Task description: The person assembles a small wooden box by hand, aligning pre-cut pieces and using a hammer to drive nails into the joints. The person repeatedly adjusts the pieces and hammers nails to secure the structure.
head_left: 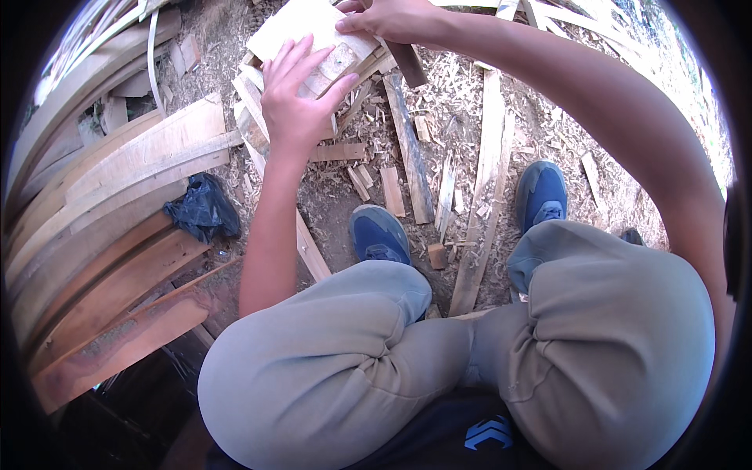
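Observation:
A pale wooden block [294, 25], glaring white in the sunlight, lies at the top of the view on some wood pieces. My left hand [294, 106] rests against its near side, fingers spread over the wood and thumb stretched to the right. Beside the thumb, a squarish wooden end [337, 66] shows. My right hand [395, 17] reaches across from the right to the block's far right edge. Its thumb and fingers are bent together there, and what lies between them is hard to make out. Just below that hand, a dark wood strip [407, 64] slants down.
Long planks [141, 168] are piled on the left, with a dark plastic bag [202, 207] on them. Shavings and offcuts [392, 190] litter the dirt floor. A long strip [482, 188] lies between my blue shoes [542, 192]. More slats [580, 19] lie at the far right.

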`<state>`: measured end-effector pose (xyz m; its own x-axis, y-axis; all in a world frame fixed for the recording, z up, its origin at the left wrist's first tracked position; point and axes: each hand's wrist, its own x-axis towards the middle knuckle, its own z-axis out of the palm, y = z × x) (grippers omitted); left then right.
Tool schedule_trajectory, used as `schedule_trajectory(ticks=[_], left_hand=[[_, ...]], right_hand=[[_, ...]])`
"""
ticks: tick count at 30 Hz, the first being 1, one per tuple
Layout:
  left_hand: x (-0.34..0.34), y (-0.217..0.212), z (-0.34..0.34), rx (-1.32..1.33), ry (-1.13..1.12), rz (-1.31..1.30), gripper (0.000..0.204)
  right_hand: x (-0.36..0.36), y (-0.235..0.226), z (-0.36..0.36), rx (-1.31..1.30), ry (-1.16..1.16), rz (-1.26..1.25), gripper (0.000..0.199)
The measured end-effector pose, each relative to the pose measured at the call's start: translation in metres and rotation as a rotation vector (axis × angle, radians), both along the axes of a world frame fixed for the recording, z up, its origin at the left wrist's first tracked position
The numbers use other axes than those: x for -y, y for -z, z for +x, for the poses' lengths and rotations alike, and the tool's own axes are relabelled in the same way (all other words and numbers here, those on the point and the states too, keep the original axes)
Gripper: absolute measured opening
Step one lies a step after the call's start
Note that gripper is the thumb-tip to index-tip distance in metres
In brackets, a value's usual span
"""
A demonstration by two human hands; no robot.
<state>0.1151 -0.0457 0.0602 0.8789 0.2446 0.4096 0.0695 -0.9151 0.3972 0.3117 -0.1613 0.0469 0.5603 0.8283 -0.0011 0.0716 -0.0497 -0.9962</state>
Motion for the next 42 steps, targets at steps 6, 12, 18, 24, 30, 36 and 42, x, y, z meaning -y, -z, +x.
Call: schedule_trajectory(ticks=[6, 12, 18, 24, 30, 36, 42], left_hand=[[0.001, 0.004, -0.001, -0.023, -0.01, 0.022, 0.047], [0.006, 0.009, 0.0, -0.018, -0.028, 0.026, 0.046], [0.002, 0.003, -0.008, -0.035, -0.081, 0.015, 0.045], [-0.005, -0.001, -0.014, -0.037, 0.016, -0.107, 0.044], [-0.011, 0.001, -0.022, -0.013, 0.04, -0.071, 0.043], [-0.016, -0.004, -0.027, -0.07, 0.108, -0.085, 0.052], [-0.017, -0.002, -0.036, -0.09, 0.046, -0.034, 0.061]], right_hand=[[0.013, -0.014, -0.004, -0.103, -0.007, -0.013, 0.031], [0.033, -0.032, -0.004, -0.056, 0.045, -0.067, 0.025], [0.076, -0.079, -0.015, 0.295, -0.043, -0.426, 0.045], [0.12, -0.092, -0.037, 0.245, -0.13, -0.541, 0.046], [0.14, -0.097, -0.048, 0.262, -0.085, -0.549, 0.047], [0.149, -0.09, -0.055, 0.31, -0.107, -0.597, 0.043], [0.15, -0.08, -0.062, 0.276, -0.093, -0.597, 0.042]])
